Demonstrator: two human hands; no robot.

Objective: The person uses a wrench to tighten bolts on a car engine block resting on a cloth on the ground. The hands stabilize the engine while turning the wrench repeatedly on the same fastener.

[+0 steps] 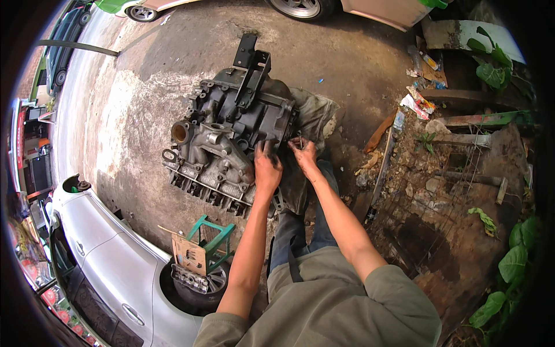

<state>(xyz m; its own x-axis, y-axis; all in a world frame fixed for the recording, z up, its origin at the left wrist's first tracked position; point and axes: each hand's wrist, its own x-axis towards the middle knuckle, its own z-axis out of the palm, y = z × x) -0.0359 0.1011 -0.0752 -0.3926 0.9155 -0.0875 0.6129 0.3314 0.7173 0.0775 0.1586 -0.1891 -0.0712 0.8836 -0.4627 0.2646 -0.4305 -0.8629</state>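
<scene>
A greasy engine (222,147) lies on the ground before me, with a pale metal manifold (217,149) and a row of parts along its left lower side. A dark bracket (252,75) stands up at its far end. My left hand (267,170) rests on the engine's near right part, its blackened fingers bent slightly apart against the casting. Beside it, my right hand (304,153) is at the engine's right edge, thumb and fingers pinched together. Whatever small piece is between those fingertips is too small to name. A grey-green cloth (315,110) lies partly under the engine.
At lower left is a silver car (107,254). Near its wheel are a green stool (215,236), a piece of cardboard (189,253) and a metal part (191,279). Rubble, litter (417,103) and wooden beams cover the right side. Another vehicle (370,13) stands at the far edge.
</scene>
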